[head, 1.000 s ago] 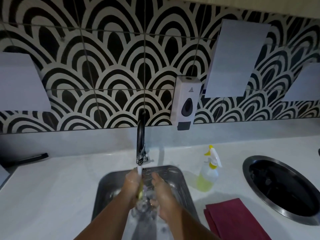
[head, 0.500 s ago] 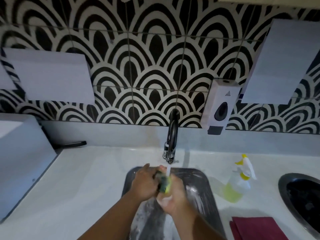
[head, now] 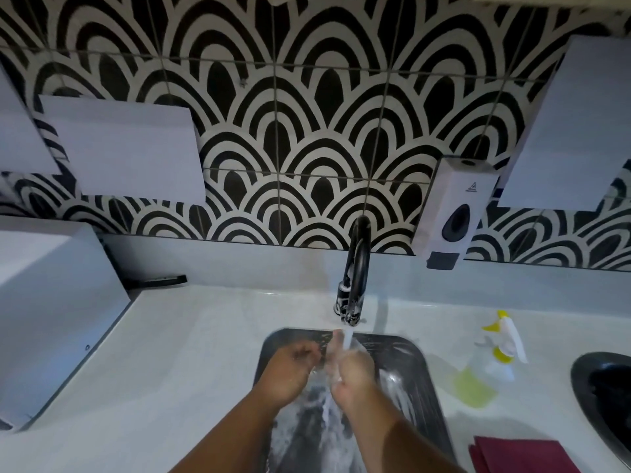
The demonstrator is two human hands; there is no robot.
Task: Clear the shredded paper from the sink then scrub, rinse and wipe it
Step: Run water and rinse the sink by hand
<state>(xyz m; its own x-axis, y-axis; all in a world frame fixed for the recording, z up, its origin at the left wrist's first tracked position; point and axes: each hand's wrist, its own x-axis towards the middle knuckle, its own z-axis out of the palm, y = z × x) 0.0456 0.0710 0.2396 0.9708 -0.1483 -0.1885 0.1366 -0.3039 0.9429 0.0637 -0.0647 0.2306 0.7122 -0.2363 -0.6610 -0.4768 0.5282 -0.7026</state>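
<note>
Here, both hands were in the wet sink at the near middle, under water running from the black tap. The left hand had curled fingers; I could not tell if it held anything. The right hand, blurry, seemed to hold nothing, fingers straight.

Left hand and right hand close together, both reaching forward.
The left hand's fingers curl inward, what they enclose hidden; the right hand sits just beside it, back up, fingers stretched ahead and loosely straight.
</note>
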